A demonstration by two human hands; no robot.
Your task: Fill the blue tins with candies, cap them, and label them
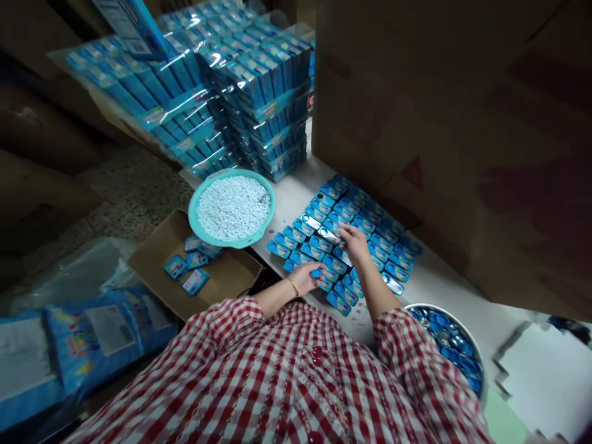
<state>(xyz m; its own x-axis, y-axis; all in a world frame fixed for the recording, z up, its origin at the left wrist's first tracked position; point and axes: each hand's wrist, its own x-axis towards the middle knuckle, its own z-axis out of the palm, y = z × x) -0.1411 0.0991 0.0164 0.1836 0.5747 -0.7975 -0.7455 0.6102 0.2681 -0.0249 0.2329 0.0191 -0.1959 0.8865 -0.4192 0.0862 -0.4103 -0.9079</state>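
My left hand [309, 277] has its fingers closed around a small round blue cap [316, 272], held just above the near part of the rows of tins [349, 296]. My right hand [355, 242] reaches in farther, fingertips drawn together beside a shiny tin [327, 234]; I cannot tell whether they pinch something or merely touch it. The two hands are apart, the right one farther from my body.

The tins lie flat in close slanting rows on the white counter [462, 302]. Most have a blue printed face and a blue round at one end, while a few show bare metal.

By my right sleeve [402, 345], a round basin [481, 364] holds a heap of loose blue and silvery caps. White sheets [548, 376] lie past it. To the left of the rows sits a turquoise bowl [235, 243], filled with small white pellets [231, 206]. Below the bowl, a cardboard box [231, 277] has several blue packs [195, 281] lying loose in it.

Behind the bowl rise stacks [272, 80] of blue boxes in clear wrap, one more box [134, 28] tilted on top. A large brown carton [439, 154] stands along the far right side of the rows. Blue bags [102, 327] lie low at my left.
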